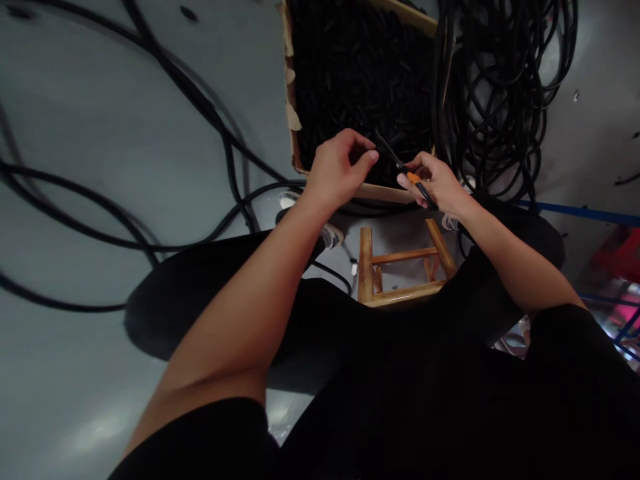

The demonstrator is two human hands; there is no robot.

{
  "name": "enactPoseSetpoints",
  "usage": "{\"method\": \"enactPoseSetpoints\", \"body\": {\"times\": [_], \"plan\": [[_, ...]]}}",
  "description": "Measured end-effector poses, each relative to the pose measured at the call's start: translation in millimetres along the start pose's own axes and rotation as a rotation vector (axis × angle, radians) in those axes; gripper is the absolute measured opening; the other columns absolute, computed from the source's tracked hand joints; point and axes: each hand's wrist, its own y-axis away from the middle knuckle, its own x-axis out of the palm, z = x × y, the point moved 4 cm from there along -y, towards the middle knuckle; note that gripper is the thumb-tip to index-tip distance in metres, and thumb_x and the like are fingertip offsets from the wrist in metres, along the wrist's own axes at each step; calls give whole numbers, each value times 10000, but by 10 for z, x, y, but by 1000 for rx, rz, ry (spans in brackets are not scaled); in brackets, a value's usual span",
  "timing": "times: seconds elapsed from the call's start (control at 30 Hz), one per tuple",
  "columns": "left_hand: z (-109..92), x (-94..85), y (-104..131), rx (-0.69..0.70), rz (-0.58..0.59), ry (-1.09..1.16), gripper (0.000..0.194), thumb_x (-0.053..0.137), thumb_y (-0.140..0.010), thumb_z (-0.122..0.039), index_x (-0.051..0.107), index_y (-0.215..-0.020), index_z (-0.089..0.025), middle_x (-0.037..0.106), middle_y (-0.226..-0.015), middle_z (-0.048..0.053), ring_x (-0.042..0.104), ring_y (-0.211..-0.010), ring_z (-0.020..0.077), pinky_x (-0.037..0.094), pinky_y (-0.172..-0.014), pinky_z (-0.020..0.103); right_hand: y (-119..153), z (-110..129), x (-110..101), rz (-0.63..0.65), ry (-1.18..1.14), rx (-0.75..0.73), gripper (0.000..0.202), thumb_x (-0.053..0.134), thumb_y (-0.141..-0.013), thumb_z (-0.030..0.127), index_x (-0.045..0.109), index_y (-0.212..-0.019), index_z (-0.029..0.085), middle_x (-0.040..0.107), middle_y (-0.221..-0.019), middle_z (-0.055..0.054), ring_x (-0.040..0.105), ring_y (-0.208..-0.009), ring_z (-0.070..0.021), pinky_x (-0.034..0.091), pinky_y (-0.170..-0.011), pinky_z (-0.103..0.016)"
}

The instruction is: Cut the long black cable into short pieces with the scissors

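Over the near edge of a cardboard box (293, 107), my left hand (343, 163) has its thumb and fingertips bent close together. Whatever sits between them is too small and dark to make out. To its right, my right hand (435, 181) is wrapped around a tool with orange and black handles (414, 178). The tool's thin dark blade points up and left, its tip near my left fingertips. Many short black pieces (360, 73) fill the box beneath both hands.
A tangle of black cable (510, 100) lies right of the box. Long black cables (200, 100) cross the grey floor on the left. A wooden stool (367, 263) stands between my legs. Something red (620, 257) and a blue bar (580, 211) are at the far right.
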Motion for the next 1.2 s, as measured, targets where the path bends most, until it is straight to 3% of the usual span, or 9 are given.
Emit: {"method": "enactPoseSetpoints", "body": {"times": [0.1,0.23,0.43,0.6,0.7,0.8,0.93,1.07,1.2], "plan": [[-16,-5,27,8,-18,-19,255,804,-950,-474,676,-1015,-262,759,-970,64,724,-1127,304,550,-1054,368,-11,-14,-3,-19,13,4,742,908,-795,827,511,-1067,262,511,-698,85,519,-534,-107,380,-444,-250],[-28,34,53,11,45,9,265,774,-977,-497,668,-1020,-258,715,-870,54,729,-1073,301,549,-1023,368,-54,-52,-12,-12,15,-4,758,895,-800,840,502,-1110,271,515,-778,71,594,-619,-125,465,-508,-258],[83,-69,-60,-11,72,99,362,764,-980,-597,668,-971,-248,713,-831,41,740,-958,271,582,-934,367,-41,-27,-58,19,74,-92,774,901,-771,861,557,-1099,251,529,-804,55,521,-625,-107,418,-504,-243],[100,-15,-44,-47,272,129,472,732,-975,-684,667,-858,-232,705,-756,48,695,-744,226,582,-729,335,-46,6,-54,44,65,-113,761,932,-748,831,569,-1094,259,543,-844,39,550,-702,-137,461,-552,-255],[88,-23,-31,-95,341,192,521,762,-946,-735,694,-878,-223,743,-824,73,663,-704,205,540,-662,333,-63,42,-116,16,139,-127,702,958,-758,768,585,-1055,252,527,-828,40,532,-725,-136,462,-577,-244],[116,-111,-86,-143,281,265,538,851,-867,-749,705,-942,-236,762,-911,65,629,-731,186,522,-692,360,-77,25,-191,-14,155,-100,605,961,-812,660,606,-1065,241,504,-800,46,522,-699,-132,455,-574,-245],[193,-221,-188,-172,111,347,592,957,-756,-713,671,-993,-252,723,-889,9,660,-915,209,562,-874,413,-77,-48,-203,-2,169,-65,503,926,-867,525,626,-1154,239,542,-842,38,543,-709,-137,477,-614,-259],[236,-179,-209,-226,92,344,640,941,-758,-717,611,-1034,-244,701,-877,0,693,-1086,249,581,-962,433,-42,-19,-111,56,239,-120,507,927,-834,454,628,-1173,225,622,-951,17,589,-840,-149,512,-764,-298],[204,-80,-157,-284,86,355,632,913,-731,-753,647,-1007,-250,741,-907,35,702,-1145,294,606,-972,484,-4,54,-11,93,259,-125,487,895,-864,456,616,-1191,228,590,-891,39,556,-799,-143,464,-738,-293]]}}
